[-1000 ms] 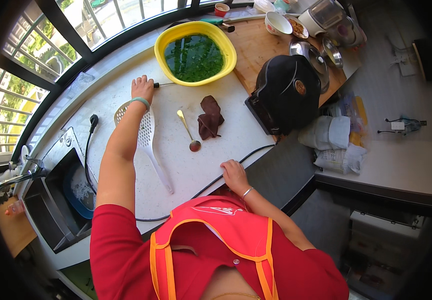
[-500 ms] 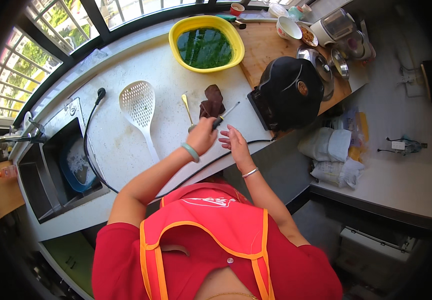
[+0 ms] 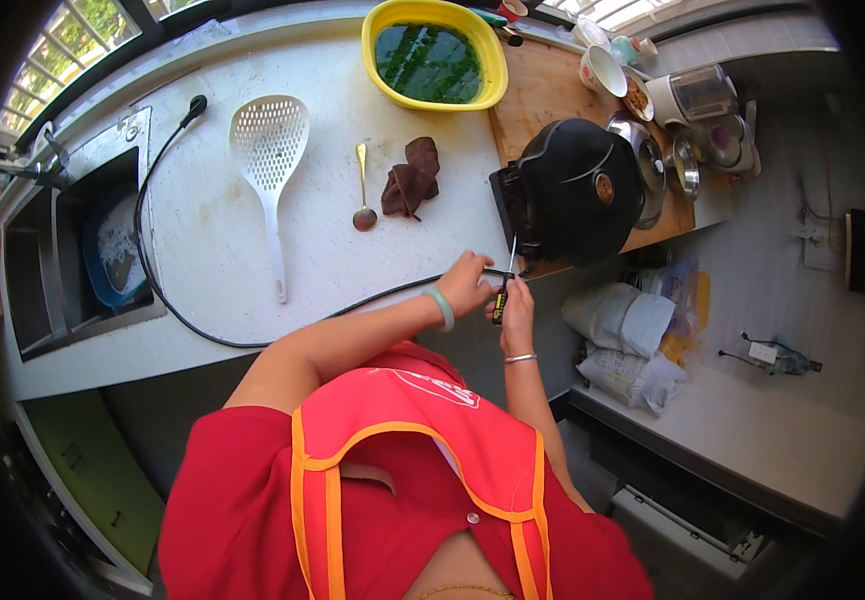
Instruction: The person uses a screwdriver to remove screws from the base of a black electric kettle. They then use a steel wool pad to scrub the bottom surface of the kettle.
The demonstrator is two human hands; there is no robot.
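The right hand point(image 3: 519, 312) has its fingers closed on a screwdriver point(image 3: 500, 303), and the left hand point(image 3: 467, 283) is just beside its handle, with bent fingers; I cannot tell if they also grip. The screwdriver is at the near edge of the surface point(image 3: 203, 260), its shaft pointing far, beside the black appliance point(image 3: 578, 190). Farther left lie a brown cloth point(image 3: 412, 182) and a spoon point(image 3: 364, 217).

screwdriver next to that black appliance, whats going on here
A person in a red apron grips a screwdriver in the right hand, its shaft pointing toward a rounded black appliance. The left hand is right beside the handle; whether it touches is unclear. A black power plug lies loose on the counter. A white perforated skimmer, a metal spoon and a brown cloth lie nearby, with a yellow basin of greens in water beyond.
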